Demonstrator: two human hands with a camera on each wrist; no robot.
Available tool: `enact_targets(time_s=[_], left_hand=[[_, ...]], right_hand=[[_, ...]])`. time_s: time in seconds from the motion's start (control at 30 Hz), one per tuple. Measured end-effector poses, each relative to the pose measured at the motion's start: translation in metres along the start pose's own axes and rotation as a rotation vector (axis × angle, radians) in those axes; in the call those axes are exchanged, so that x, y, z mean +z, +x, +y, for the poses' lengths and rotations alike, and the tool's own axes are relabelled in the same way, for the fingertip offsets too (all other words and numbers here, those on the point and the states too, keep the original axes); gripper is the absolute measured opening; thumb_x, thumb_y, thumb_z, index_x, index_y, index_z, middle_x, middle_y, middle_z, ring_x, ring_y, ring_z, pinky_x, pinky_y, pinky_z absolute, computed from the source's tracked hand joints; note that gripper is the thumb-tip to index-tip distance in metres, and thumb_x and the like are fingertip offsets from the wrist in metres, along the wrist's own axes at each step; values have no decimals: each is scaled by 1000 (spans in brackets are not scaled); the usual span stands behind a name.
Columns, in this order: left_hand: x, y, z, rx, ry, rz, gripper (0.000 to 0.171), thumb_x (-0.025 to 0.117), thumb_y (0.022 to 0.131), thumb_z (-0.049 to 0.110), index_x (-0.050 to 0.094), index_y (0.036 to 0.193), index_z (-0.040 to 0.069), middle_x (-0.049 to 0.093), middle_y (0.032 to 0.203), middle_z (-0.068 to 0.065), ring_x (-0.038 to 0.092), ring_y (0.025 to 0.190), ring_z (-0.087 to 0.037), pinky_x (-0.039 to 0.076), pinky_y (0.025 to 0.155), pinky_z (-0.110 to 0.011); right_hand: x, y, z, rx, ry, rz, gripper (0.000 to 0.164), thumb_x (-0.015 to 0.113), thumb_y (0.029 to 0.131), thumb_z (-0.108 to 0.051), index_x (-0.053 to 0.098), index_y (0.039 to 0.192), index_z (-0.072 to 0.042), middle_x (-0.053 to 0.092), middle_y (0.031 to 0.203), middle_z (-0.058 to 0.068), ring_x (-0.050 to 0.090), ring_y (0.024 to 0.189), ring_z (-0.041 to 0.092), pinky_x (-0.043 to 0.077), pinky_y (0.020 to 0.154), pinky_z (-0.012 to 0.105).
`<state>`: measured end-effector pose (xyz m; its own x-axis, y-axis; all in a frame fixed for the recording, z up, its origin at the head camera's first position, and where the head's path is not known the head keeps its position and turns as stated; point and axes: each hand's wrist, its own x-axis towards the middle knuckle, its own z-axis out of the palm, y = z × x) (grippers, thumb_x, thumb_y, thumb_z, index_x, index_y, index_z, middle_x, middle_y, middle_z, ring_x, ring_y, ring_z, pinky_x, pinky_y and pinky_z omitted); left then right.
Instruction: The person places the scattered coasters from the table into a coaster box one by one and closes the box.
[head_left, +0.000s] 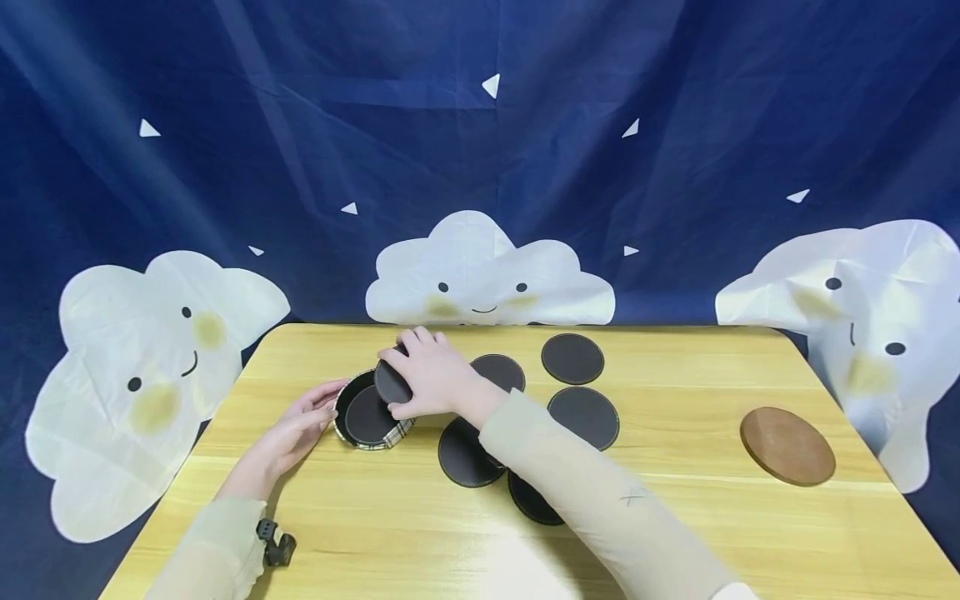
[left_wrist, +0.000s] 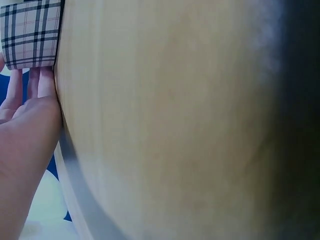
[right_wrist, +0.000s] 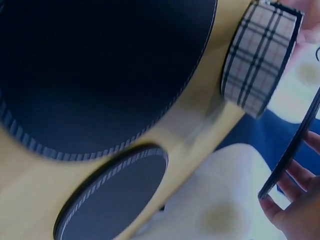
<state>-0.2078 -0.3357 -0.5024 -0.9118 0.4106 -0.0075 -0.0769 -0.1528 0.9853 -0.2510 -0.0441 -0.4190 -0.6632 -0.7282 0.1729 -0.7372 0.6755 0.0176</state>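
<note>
A round plaid coaster holder with a black inside stands on the left part of the table. Around its left wall my left hand holds it, thumb near the rim and fingers along the far side. My right hand pinches a black round coaster by its edge, tilted over the holder's right side. In the right wrist view that held coaster shows edge-on, thumb and fingers on it. A dark disc lies at the holder's bottom.
Several black stitched coasters lie flat on the wooden table, some partly hidden under my right forearm. A brown round disc lies at the far right. Behind the table hangs a blue curtain with white clouds.
</note>
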Motion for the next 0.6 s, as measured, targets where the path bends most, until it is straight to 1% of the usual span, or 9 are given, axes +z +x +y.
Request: enact_targets(time_s=[0.13,0.27,0.43,0.6], left_hand=[[-2,-1,0,-9,-21,-1,48,43,104,-9,55,145,12,66,139,12,61,127,-1,47,107,-12],[-3,0,1,-9,-18,-5,49,43,103,-9,58,141,19,67,137,15,62,125,1,47,107,-12],[-2,-1,3,-8,-5,8,52,42,102,-9,61,133,28,68,133,18,63,122,3,47,105,-11],[-1,-2,3,-16,1,4,51,43,102,-9,61,132,29,68,132,18,63,122,3,48,105,-11]], right_hand=[[5,7,-13,-22,-12,14,83,69,83,-70,51,152,-28,50,149,7,48,135,24,48,104,41],[9,13,-26,-35,-31,17,83,68,83,-70,51,152,-28,51,148,6,48,136,23,47,105,41],[17,20,-41,-58,-41,36,82,68,81,-71,52,149,-29,53,144,4,50,132,21,47,102,38],[28,22,-51,-64,-50,24,82,68,79,-74,54,147,-29,54,142,3,50,129,19,46,99,35]])
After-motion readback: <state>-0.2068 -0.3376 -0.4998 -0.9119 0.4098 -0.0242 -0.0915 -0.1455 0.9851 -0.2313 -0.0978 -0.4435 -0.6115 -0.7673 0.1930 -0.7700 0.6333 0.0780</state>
